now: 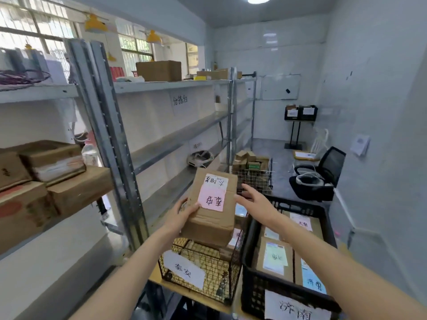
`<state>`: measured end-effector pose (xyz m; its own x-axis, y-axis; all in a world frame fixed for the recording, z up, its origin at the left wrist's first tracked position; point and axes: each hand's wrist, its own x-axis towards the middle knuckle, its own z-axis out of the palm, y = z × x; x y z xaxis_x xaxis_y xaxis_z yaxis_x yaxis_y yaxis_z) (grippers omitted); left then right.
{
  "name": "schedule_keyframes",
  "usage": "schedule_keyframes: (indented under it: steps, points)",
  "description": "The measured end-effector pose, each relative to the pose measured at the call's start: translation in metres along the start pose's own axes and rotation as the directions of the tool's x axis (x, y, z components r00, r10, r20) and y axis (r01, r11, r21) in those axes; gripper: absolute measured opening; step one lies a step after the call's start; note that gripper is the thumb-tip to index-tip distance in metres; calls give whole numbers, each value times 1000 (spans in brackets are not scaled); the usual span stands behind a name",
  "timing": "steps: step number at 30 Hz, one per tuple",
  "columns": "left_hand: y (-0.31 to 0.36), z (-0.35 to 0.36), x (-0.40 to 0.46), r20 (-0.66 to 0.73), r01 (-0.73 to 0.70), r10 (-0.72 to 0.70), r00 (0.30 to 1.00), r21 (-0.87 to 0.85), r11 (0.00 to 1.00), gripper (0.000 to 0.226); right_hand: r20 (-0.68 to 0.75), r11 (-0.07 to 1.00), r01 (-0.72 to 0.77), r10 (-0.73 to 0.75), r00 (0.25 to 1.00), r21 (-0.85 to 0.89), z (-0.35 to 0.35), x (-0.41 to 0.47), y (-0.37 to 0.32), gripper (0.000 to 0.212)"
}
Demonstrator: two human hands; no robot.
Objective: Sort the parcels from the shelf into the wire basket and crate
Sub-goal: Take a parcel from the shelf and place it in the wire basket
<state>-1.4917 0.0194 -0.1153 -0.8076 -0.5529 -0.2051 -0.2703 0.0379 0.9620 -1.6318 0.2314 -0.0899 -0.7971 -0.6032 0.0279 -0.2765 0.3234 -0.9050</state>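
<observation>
Storeroom with pale walls, seen from head height. Metal shelving (120,139) runs along the left wall; several cardboard boxes (46,176) remain on its near bay, while the middle tiers further along look largely bare. At lower right stands a black crate (288,280), labelled on its front and already holding several flat labelled parcels. Immediately to its left, touching or nearly so, is a wire basket (203,273) with a white label on its near face; its contents are mostly hidden.

A brown parcel (212,209) bearing a pink label (211,199) is held directly above the wire basket, tilted, its long axis running away from the viewer and slightly right. The left hand (182,215) grips its near left edge, thumb on top, fingers under and out of sight. The right hand (251,199) is spread with fingers straight at the parcel's right side, above the crate's far left corner; whether it touches the cardboard cannot be told.

Judgement: the parcel lies over the basket, not the crate, so a short lowering by the left hand, the carrying hand, would deposit it.
</observation>
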Motion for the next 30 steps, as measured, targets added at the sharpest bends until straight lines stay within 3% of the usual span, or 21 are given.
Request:
schedule_keyframes:
  steps: [4, 9, 14, 18, 22, 30]
  points:
    - [-29, -3, 77, 82, 93, -97, 992, 51, 994, 55, -5, 993, -102, 102, 995, -56, 18, 65, 46, 83]
    - [-84, -14, 177, 195, 189, -226, 955, 193, 963, 67, -30, 962, -218, 216, 976, -167, 55, 134, 109, 81]
    - [-129, -16, 250, 307, 298, -406, 861, 341, 892, 74, -127, 922, -320, 298, 946, -218, 76, 175, 162, 72]
    - [-166, -17, 292, 385, 381, -571, 725, 467, 798, 84, -175, 898, -363, 327, 928, -246, 80, 188, 187, 65]
    - [-188, -3, 311, 433, 402, -651, 624, 537, 742, 88, -219, 895, -363, 311, 925, -259, 79, 197, 196, 55]
    - [-209, 17, 338, 460, 433, -685, 566, 541, 721, 91, -226, 893, -353, 296, 928, -280, 76, 205, 219, 46]
